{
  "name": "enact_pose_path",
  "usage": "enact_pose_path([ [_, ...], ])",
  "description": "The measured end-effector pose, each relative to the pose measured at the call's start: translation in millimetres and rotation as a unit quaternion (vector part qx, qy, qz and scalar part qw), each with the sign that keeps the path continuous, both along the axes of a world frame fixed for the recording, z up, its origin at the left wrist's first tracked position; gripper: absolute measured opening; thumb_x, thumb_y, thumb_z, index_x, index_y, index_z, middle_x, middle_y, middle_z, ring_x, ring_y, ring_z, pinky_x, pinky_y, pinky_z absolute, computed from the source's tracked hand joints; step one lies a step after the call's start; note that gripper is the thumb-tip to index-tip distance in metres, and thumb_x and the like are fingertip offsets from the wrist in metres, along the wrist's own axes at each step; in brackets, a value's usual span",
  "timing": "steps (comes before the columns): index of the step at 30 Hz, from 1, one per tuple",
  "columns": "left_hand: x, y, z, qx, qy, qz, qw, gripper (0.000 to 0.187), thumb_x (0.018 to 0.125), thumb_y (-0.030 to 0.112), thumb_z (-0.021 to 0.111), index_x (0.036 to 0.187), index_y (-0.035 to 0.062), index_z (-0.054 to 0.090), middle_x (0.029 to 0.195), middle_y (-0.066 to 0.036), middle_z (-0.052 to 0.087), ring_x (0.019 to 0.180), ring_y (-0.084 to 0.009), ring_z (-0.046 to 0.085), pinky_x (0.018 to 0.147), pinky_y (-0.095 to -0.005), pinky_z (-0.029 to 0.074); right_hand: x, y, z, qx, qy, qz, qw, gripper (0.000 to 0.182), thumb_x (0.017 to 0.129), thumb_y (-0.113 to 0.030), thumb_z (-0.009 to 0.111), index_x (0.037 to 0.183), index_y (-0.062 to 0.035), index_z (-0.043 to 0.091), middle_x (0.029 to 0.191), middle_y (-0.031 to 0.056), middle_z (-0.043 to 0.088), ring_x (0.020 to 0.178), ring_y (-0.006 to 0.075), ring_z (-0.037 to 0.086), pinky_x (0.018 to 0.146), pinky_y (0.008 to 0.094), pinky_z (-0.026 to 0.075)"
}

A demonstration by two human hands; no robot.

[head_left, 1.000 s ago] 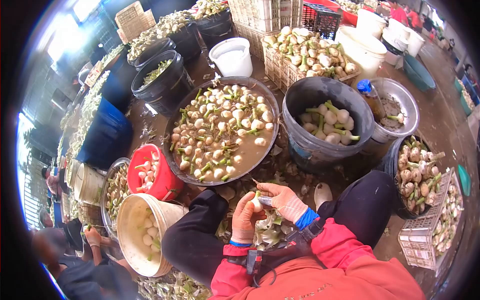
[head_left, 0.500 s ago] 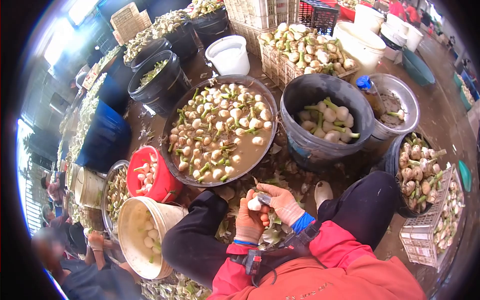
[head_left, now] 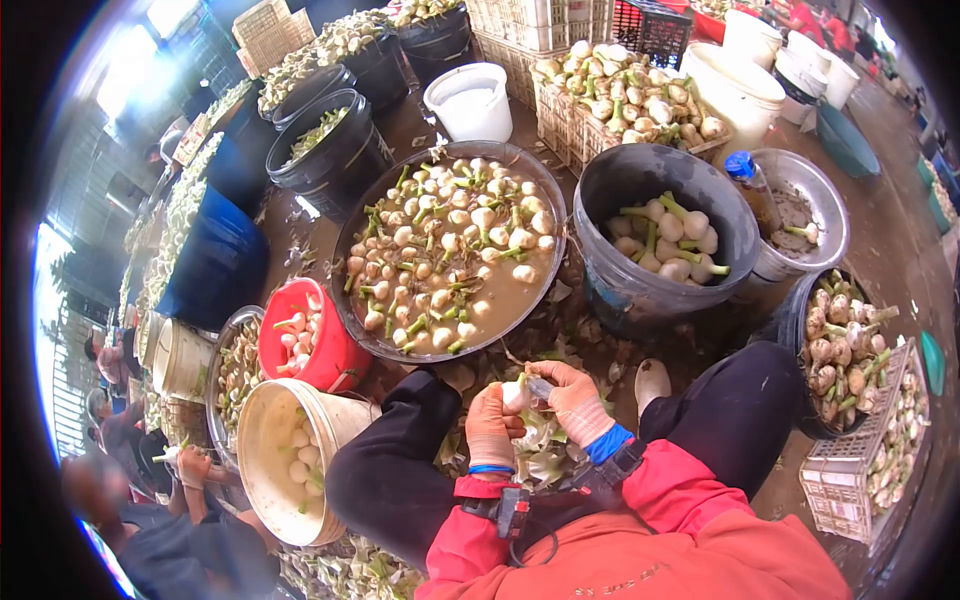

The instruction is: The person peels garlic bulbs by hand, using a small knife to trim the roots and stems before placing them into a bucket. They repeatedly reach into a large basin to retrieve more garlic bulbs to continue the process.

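Note:
My left hand (head_left: pixel 490 425) is closed around a white garlic bulb (head_left: pixel 516 396), its short stem pointing up. Close against it, my right hand (head_left: pixel 578 402) grips a small knife (head_left: pixel 540 387) whose grey blade lies beside the bulb. Both hands are in front of my knees, above a heap of peelings (head_left: pixel 540 455). Beyond them stands a wide round basin (head_left: pixel 352 325) of murky water with many garlic bulbs in it. To its right, a dark bucket (head_left: pixel 610 270) contains peeled bulbs with green stems.
At left are a red bucket (head_left: pixel 347 358) of garlic and a cream bucket (head_left: pixel 262 465). A co-worker (head_left: pixel 195 545) sits at lower left. Garlic fills a crate (head_left: pixel 570 130) at the back and a black bucket (head_left: pixel 850 420) at right. A blue-capped bottle (head_left: pixel 755 195) stands beside a metal pot (head_left: pixel 830 235).
The garlic bulb has been turned more upright in my left hand. The knife has shifted slightly up and right with my right hand. The whole view has moved a little.

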State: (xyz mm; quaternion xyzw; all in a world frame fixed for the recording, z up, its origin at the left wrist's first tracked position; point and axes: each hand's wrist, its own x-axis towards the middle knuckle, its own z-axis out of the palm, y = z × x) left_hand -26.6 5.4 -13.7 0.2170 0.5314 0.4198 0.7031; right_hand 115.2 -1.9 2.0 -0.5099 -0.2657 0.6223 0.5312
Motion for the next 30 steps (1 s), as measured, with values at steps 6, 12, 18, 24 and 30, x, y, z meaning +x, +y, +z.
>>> enact_pose_path([
  [6,15.2,-19.8,-24.5,0.230,0.192,0.017,0.954,0.057,0.084,0.039,0.065,0.121,0.0002,0.046,0.093,-0.006,0.057,0.070,-0.0072,0.052,0.055,-0.0208,0.045,-14.6,-12.2,-5.7,0.154,-0.270,0.052,0.949,0.036,0.075,0.004,0.054,0.110,-0.0072,0.059,0.101,0.0151,0.063,0.096,0.0289,0.060,0.084,0.0315,0.046],
  [12,6.5,-8.8,1.7,0.073,0.078,0.033,0.994,0.033,0.092,0.041,0.052,0.085,0.0098,0.057,0.055,0.003,0.049,0.042,-0.0052,0.040,0.037,-0.0203,0.029,-18.6,-6.6,-6.6,0.084,-0.171,0.085,0.978,0.033,0.080,-0.001,0.061,0.113,-0.0025,0.058,0.103,0.0099,0.064,0.095,0.0173,0.059,0.084,0.0269,0.046],
  [18,7.9,-18.6,25.6,0.068,-0.030,-0.091,0.993,0.035,0.090,0.040,0.053,0.109,0.0116,0.052,0.071,-0.005,0.056,0.046,-0.0097,0.043,0.041,-0.0238,0.034,23.1,15.0,-39.9,-0.055,-0.084,-0.058,0.993,0.033,0.078,0.005,0.052,0.109,-0.0035,0.061,0.097,0.0110,0.066,0.084,0.0189,0.062,0.073,0.0277,0.049],
  [24,1.6,-18.6,13.6,0.106,-0.137,-0.016,0.985,0.035,0.085,0.022,0.064,0.115,0.0100,0.049,0.105,-0.010,0.056,0.077,-0.0189,0.058,0.060,-0.0321,0.050,34.9,3.4,-64.8,-0.065,-0.429,0.163,0.886,0.032,0.078,-0.005,0.057,0.109,-0.0130,0.063,0.098,0.0118,0.065,0.084,0.0205,0.062,0.076,0.0310,0.047],
  [30,0.7,-10.9,9.7,0.062,-0.219,0.085,0.970,0.036,0.087,0.039,0.058,0.110,0.0109,0.057,0.101,-0.009,0.061,0.079,-0.0224,0.063,0.060,-0.0300,0.053,32.7,-0.6,-36.9,-0.009,-0.258,0.170,0.951,0.043,0.076,-0.003,0.053,0.118,-0.0096,0.058,0.117,0.0145,0.060,0.109,0.0245,0.056,0.092,0.0317,0.043],
])
